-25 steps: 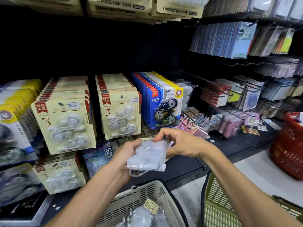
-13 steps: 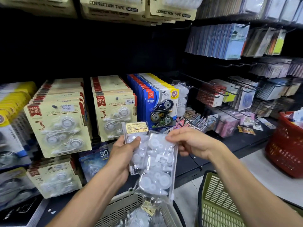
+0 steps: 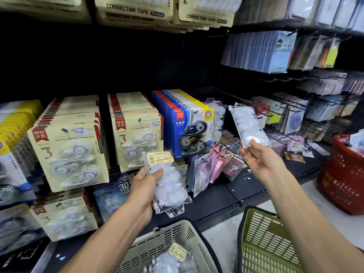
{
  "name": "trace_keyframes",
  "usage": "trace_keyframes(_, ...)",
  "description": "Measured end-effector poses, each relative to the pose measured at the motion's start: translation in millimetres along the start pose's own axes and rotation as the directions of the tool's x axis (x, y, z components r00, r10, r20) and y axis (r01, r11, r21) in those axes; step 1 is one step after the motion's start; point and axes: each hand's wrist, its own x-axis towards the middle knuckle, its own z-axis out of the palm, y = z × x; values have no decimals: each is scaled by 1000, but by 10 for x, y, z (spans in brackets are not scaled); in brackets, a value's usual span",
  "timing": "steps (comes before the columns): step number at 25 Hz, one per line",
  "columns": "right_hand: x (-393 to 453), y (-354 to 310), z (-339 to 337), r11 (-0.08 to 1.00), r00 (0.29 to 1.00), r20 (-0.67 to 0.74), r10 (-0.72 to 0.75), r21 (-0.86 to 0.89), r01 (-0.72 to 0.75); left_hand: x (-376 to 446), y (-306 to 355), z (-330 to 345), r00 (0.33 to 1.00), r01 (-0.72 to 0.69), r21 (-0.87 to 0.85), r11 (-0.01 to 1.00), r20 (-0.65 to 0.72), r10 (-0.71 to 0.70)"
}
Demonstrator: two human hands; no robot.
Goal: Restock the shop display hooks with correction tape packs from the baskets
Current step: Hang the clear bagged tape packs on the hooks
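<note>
My left hand grips a stack of clear correction tape packs with a yellow price label on top, low in front of the beige carded packs. My right hand pinches one clear pack by its lower end and holds it up, tilted, near a short row of the same clear packs hanging right of the blue carded packs. A beige basket below holds more clear packs.
A green basket stands on the floor at lower right, a red basket at the far right. Bare black hooks stick out right of the raised pack. Beige carded packs fill the left hooks. A black shelf ledge runs below.
My hands have parted: the right hand drew one clear pack off the stack and raised it up and right toward the hooks. The left hand keeps the others, now lower.
</note>
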Motion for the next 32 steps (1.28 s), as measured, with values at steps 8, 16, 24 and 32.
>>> trace_keyframes(8,-143,6,107,995,997,-48,-56,-88,51,-26,26,18,1000,5,3,1000,15,-5)
trace_keyframes(16,-179,52,162,976,985,-130,-118,-198,90,-49,50,13,999,43,12,999,32,-43)
trace_keyframes(24,-296,277,222,692,988,116,-105,-705,157,-115,138,54,987,23,50,998,160,-31)
trace_keyframes(32,-569,464,484,380,519,836,175,-544,748,-200,239,58,985,-120,284,951,153,78)
